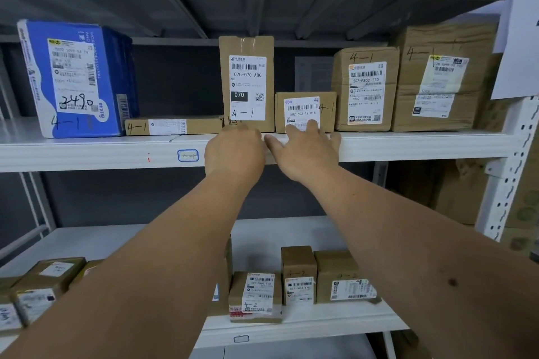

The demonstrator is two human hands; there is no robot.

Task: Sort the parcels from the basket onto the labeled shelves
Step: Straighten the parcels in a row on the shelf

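We are reaching both hands to the white metal shelf [408, 146] marked 4-1. Our left hand [234, 151] is resting at the foot of the tall upright brown cardboard parcel [247, 81], its fingers curled over the shelf edge and hidden, so its grip cannot be told. Our right hand [303, 148] is spreading its grip open, fingertips touching the front of the small brown cardboard parcel [304, 111] standing just right of the tall one.
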